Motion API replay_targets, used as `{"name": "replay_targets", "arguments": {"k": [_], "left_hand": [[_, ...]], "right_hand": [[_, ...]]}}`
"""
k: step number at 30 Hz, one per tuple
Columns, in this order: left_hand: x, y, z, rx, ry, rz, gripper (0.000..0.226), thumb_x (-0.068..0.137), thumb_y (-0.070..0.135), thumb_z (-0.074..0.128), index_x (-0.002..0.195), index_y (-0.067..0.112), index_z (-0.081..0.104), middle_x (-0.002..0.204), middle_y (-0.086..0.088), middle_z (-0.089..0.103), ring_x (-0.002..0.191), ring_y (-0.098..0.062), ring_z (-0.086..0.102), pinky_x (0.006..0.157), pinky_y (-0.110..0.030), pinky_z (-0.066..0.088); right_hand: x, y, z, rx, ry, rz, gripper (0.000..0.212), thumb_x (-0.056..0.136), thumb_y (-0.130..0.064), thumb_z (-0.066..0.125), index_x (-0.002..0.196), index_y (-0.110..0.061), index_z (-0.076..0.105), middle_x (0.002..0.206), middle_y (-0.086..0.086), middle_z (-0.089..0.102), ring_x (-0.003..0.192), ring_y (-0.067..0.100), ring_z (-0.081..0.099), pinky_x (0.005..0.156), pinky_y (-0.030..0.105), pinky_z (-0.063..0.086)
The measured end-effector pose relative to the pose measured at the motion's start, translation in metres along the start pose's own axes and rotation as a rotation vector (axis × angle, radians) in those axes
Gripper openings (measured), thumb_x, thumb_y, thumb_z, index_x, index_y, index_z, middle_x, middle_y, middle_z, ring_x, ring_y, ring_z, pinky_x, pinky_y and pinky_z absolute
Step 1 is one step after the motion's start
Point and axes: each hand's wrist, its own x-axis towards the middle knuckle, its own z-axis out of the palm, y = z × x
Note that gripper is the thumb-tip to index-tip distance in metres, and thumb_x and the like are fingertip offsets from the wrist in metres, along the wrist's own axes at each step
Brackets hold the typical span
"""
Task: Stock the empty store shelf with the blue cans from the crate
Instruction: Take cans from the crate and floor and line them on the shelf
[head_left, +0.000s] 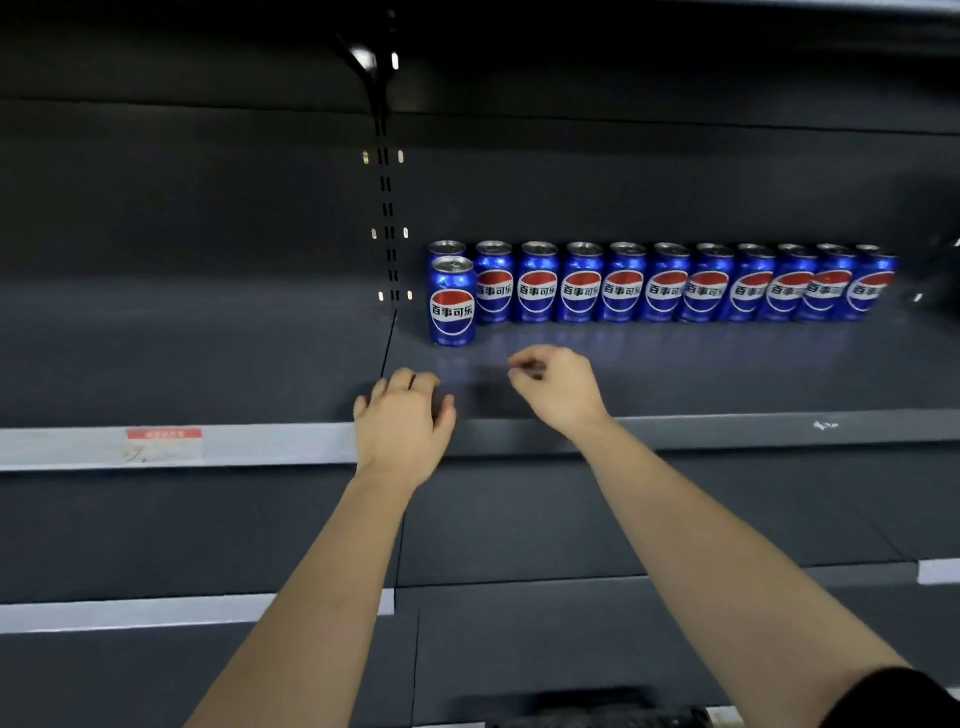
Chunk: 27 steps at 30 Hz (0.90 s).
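Several blue cans (623, 288) with red, white and blue logos stand upright in a row along the back of the dark shelf (727, 374). One more blue can (453, 304) stands in front of the row's left end. My left hand (402, 423) hovers over the shelf's front edge, below that front can, fingers loosely curled and holding nothing. My right hand (558, 387) is over the shelf surface just right of it, fingers loosely bent and empty. Neither hand touches a can. The crate is not clearly in view.
A slotted upright post (387, 208) divides the shelf bays left of the cans. The left bay (182, 353) holds nothing, with a red and white price label (163, 444) on its front rail. Lower dark shelves (571, 519) lie below. A dark object (597, 714) shows at the bottom edge.
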Motion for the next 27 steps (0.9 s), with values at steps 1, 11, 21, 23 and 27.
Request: {"name": "replay_targets", "arguments": {"k": [1, 11, 21, 23, 27], "left_hand": [[-0.008, 0.009, -0.001, -0.006, 0.033, 0.017, 0.032, 0.093, 0.039, 0.046, 0.115, 0.02, 0.059, 0.118, -0.002, 0.057, 0.107, -0.026, 0.05, 0.09, -0.04, 0.035], [-0.084, 0.124, 0.02, -0.098, 0.115, 0.165, 0.032, 0.091, 0.036, 0.052, 0.113, 0.016, 0.063, 0.118, -0.004, 0.058, 0.108, -0.027, 0.05, 0.093, -0.04, 0.03], [-0.207, 0.235, 0.095, -0.07, -0.124, 0.086, 0.037, 0.094, 0.039, 0.046, 0.123, 0.019, 0.058, 0.124, 0.0, 0.054, 0.112, -0.023, 0.047, 0.095, -0.038, 0.029], [-0.235, 0.249, 0.112, -0.055, -0.19, 0.048, 0.036, 0.094, 0.039, 0.046, 0.123, 0.021, 0.057, 0.125, 0.0, 0.054, 0.114, -0.023, 0.048, 0.096, -0.038, 0.029], [-0.288, 0.266, 0.146, -0.024, -0.341, -0.031, 0.039, 0.094, 0.038, 0.045, 0.128, 0.021, 0.053, 0.127, -0.002, 0.055, 0.115, -0.025, 0.049, 0.097, -0.039, 0.03]], "right_hand": [[-0.008, 0.004, -0.007, 0.016, 0.023, -0.004, 0.021, 0.087, -0.021, 0.066, 0.107, -0.018, 0.071, 0.104, -0.003, 0.072, 0.097, 0.011, 0.067, 0.091, 0.026, 0.051], [-0.101, 0.084, -0.1, 0.045, 0.201, -0.087, 0.022, 0.089, -0.02, 0.063, 0.11, -0.016, 0.072, 0.1, -0.006, 0.073, 0.091, 0.006, 0.065, 0.085, 0.017, 0.048], [-0.204, 0.244, -0.167, -0.031, -0.069, 0.154, 0.034, 0.089, -0.018, 0.064, 0.122, -0.013, 0.065, 0.115, 0.003, 0.069, 0.105, 0.016, 0.064, 0.097, 0.032, 0.05], [-0.226, 0.273, -0.172, -0.033, -0.13, 0.198, 0.036, 0.089, -0.016, 0.063, 0.124, -0.013, 0.063, 0.117, 0.005, 0.069, 0.106, 0.017, 0.064, 0.097, 0.033, 0.05], [-0.267, 0.328, -0.168, -0.064, -0.277, 0.308, 0.04, 0.087, -0.015, 0.064, 0.127, -0.015, 0.061, 0.118, 0.006, 0.068, 0.105, 0.022, 0.065, 0.098, 0.037, 0.049]]}}
